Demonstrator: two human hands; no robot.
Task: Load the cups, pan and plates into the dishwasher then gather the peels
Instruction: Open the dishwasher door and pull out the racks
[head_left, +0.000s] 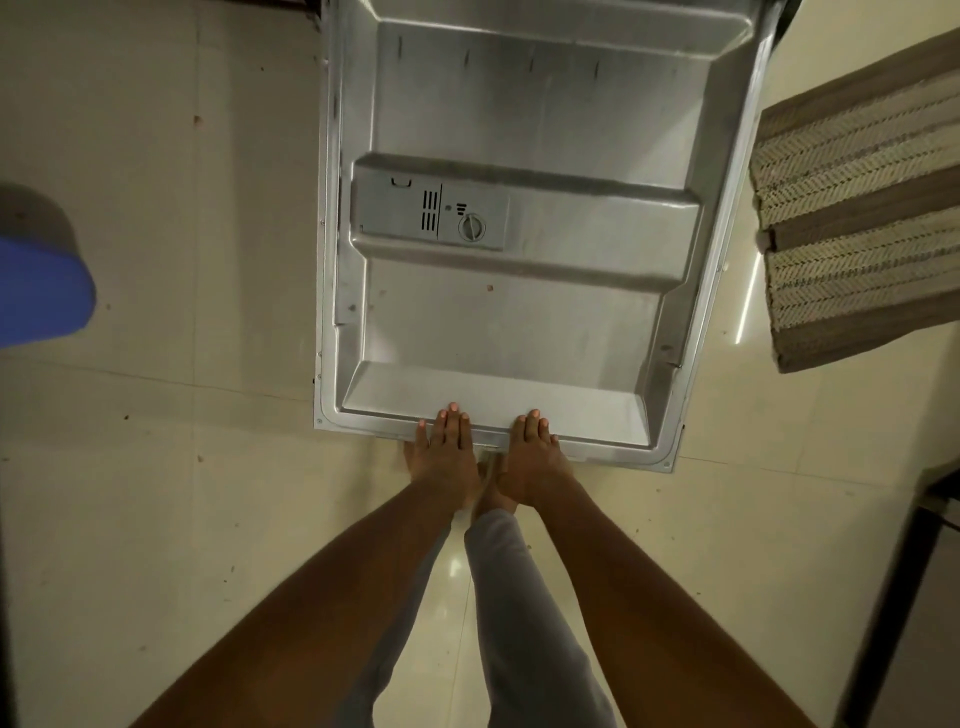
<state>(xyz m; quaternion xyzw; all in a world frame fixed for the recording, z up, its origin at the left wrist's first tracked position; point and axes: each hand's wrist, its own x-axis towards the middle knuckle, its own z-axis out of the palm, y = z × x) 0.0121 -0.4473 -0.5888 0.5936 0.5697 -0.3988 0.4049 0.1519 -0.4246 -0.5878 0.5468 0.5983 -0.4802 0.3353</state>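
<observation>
The dishwasher door (519, 322) lies open in front of me, its steel inner face up, with the detergent dispenser (431, 213) on its left half. My left hand (444, 460) and my right hand (532, 465) hold the door's near edge side by side. Four fingers of each hand lie over the rim and both thumbs are hidden beneath it. No cups, pan, plates or peels are in view. The racks and the inside of the dishwasher are out of the frame.
A blue rounded object (41, 296) sits at the left edge over the tiled floor. A striped woven mat (857, 223) lies to the right of the door. A dark furniture frame (893, 597) stands at the lower right. My grey-trousered leg (519, 597) is below my hands.
</observation>
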